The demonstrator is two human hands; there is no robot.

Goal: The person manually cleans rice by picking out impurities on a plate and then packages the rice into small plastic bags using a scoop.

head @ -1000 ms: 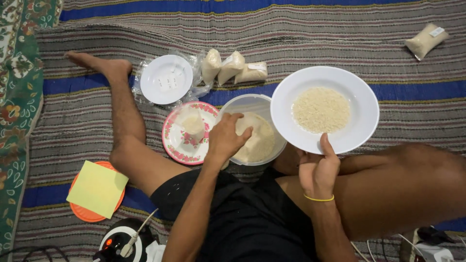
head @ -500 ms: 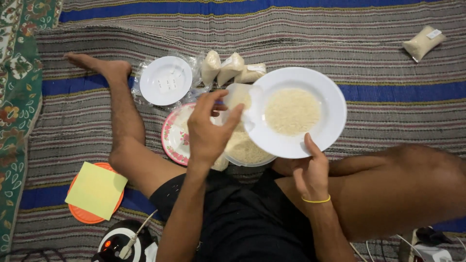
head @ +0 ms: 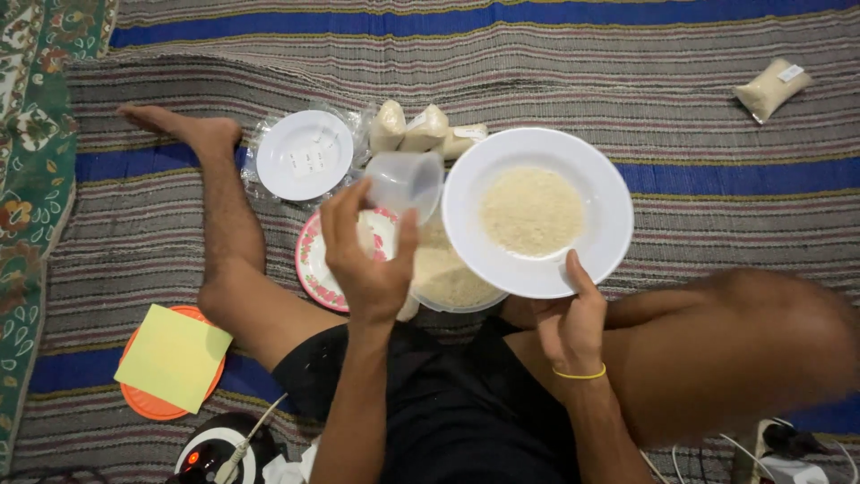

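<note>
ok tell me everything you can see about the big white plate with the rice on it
The white plate is round, smooth and glossy, plastic or ceramic by its look, with a broad rim and a shallow well holding a flat heap of pale uncooked rice. It is held roughly level above a bowl of rice, which it partly covers. The right hand grips its near rim, thumb on top. A clear plastic cup in the left hand sits at its left edge.
</note>
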